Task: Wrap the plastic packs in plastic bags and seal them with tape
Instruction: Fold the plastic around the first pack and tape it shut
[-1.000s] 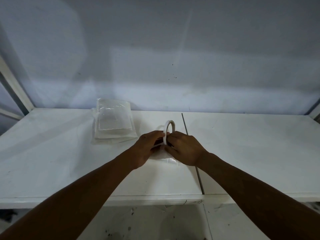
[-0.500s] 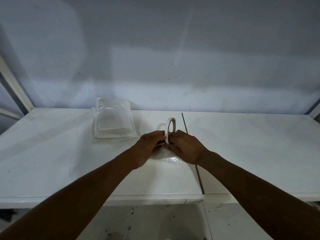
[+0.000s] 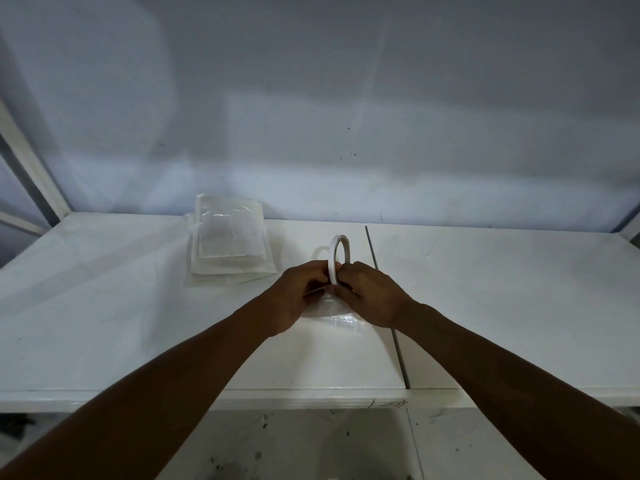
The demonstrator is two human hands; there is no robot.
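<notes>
A white tape roll [image 3: 337,252] stands on edge at the middle of the table, above a plastic pack in a clear bag [image 3: 334,311]. My right hand [image 3: 372,294] grips the roll's lower part. My left hand [image 3: 299,294] pinches a thin strip of tape pulled from the roll, just left of it. Both hands meet over the bagged pack and hide most of it. A stack of clear plastic packs [image 3: 228,245] lies behind and to the left.
The white table [image 3: 104,323] has a dark seam [image 3: 388,306] running front to back just right of my hands. A grey wall stands behind. The table's front edge is below my forearms, with a speckled floor [image 3: 294,445] beyond it.
The tape roll has turned slightly and shifted a little left between my hands. My left fingers have closed in against the roll. The arms stay in place.
</notes>
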